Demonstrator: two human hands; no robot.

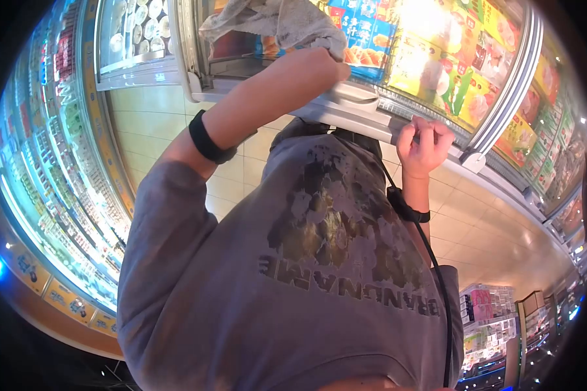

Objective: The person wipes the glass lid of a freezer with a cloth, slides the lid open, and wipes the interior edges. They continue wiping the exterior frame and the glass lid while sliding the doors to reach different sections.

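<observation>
A crumpled grey-white cloth [277, 23] lies over the near edge of a glass-topped freezer, at the top of the head view. My left hand [336, 64] is at the cloth's lower right end and grips it; the cloth hides most of the fingers. Under and beside the cloth show blue and yellow food packs [365, 49]. To the right, my right hand [426, 144] has its fingers curled at the freezer's front rail [359, 118]. Both arms wear black bands, and a black cable runs down past my right arm.
Yellow packs [463, 72] fill the freezer at the upper right, beneath glare. Another chest with round white items [143, 26] stands at upper left. Lit shelves [59, 163] line the left side. Stacked goods [489, 326] stand at lower right on the tiled floor [150, 117].
</observation>
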